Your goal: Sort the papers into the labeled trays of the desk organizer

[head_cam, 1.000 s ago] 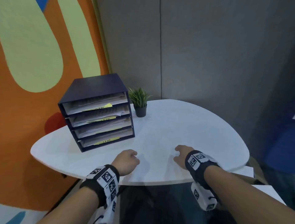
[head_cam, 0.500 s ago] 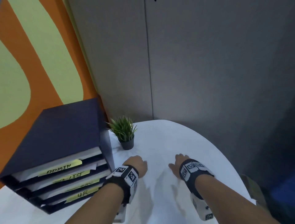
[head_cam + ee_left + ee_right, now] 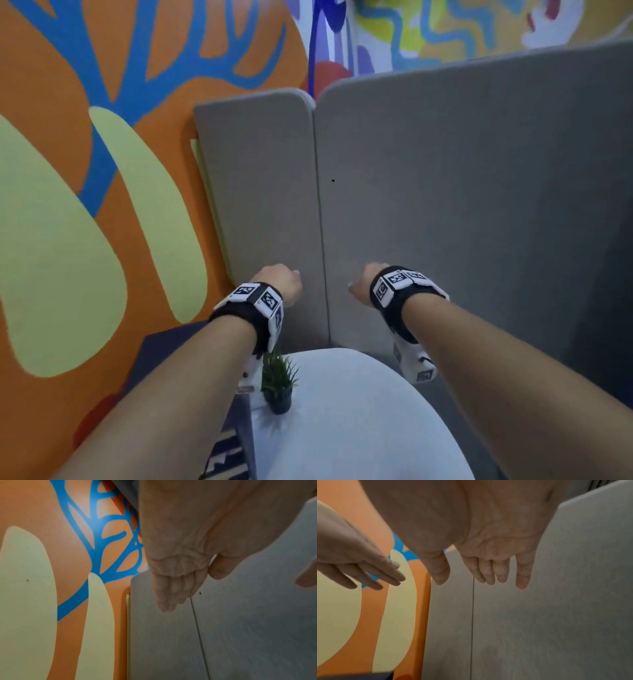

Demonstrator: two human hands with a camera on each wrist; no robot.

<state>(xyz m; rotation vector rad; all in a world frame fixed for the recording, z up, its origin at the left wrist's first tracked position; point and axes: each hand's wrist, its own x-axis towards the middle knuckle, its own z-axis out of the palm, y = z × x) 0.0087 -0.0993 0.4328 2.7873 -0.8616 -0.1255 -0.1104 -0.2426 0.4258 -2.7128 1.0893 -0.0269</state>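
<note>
Left hand [image 3: 279, 282] empty, fingers straight and relaxed, right hand [image 3: 361, 282] likewise, both raised before matte grey felt panels [image 3: 445, 205], spiky potted plant [image 3: 278, 383] on smooth rounded white table [image 3: 359, 428]

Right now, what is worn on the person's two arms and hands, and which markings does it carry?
Both forearms are bare, with no sleeves and no gloves. The left hand and the right hand each have a black wrist strap behind them. Each strap carries white blocks printed with black-and-white square code markers. A white camera housing hangs under the right wrist. No cables show.
</note>
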